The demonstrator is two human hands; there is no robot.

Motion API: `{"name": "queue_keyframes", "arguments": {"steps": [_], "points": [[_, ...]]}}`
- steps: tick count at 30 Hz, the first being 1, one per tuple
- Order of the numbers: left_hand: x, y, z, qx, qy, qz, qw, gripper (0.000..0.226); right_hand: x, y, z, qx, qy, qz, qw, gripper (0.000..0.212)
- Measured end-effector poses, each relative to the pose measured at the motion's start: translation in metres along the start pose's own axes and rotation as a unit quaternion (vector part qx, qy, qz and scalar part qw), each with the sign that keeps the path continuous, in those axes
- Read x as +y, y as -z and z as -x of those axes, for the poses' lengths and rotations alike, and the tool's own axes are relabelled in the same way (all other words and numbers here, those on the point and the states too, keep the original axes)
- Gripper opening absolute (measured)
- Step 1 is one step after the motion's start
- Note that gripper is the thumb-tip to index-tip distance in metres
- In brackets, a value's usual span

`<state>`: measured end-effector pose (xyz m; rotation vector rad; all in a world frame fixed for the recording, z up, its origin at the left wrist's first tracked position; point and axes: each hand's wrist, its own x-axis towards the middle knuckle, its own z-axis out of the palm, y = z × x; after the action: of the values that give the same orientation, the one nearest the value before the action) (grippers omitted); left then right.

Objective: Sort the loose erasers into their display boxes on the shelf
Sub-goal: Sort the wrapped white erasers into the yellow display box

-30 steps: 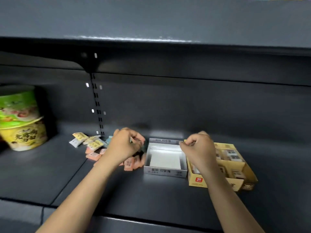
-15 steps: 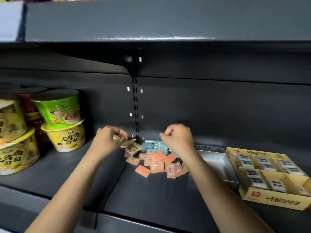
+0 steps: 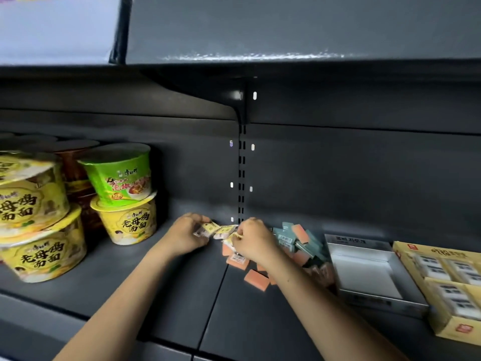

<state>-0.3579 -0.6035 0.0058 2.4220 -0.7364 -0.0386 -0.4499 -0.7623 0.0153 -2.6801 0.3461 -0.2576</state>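
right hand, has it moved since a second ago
Yes. The right hand was over by the yellow box; now it is left of the grey box, at the eraser pile below the slotted upright.

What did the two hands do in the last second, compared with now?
Both hands left the display boxes and went left to the loose pile. The left hand and right hand now pinch yellow-wrapped erasers at the back of the shelf. The grey box, yellow box and orange erasers lie as before.
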Motion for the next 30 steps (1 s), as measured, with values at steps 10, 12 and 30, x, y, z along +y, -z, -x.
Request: {"name": "queue_keyframes", "arguments": {"steps": [10,12,30], "points": [[-0.012,-0.016,-0.012,0.011,0.018,-0.124,0.992,0.035,-0.007,-0.010,-0.002,-0.007,0.010,0.069,0.998,0.033],[-0.011,-0.016,-0.011,0.020,0.023,-0.149,0.988,0.026,-0.007,-0.006,0.000,-0.018,0.015,0.072,0.997,0.021],[0.098,-0.019,0.017,0.100,-0.003,0.116,0.988,0.015,0.072,0.081,0.050,0.090,-0.057,-0.292,0.951,0.004]]}}
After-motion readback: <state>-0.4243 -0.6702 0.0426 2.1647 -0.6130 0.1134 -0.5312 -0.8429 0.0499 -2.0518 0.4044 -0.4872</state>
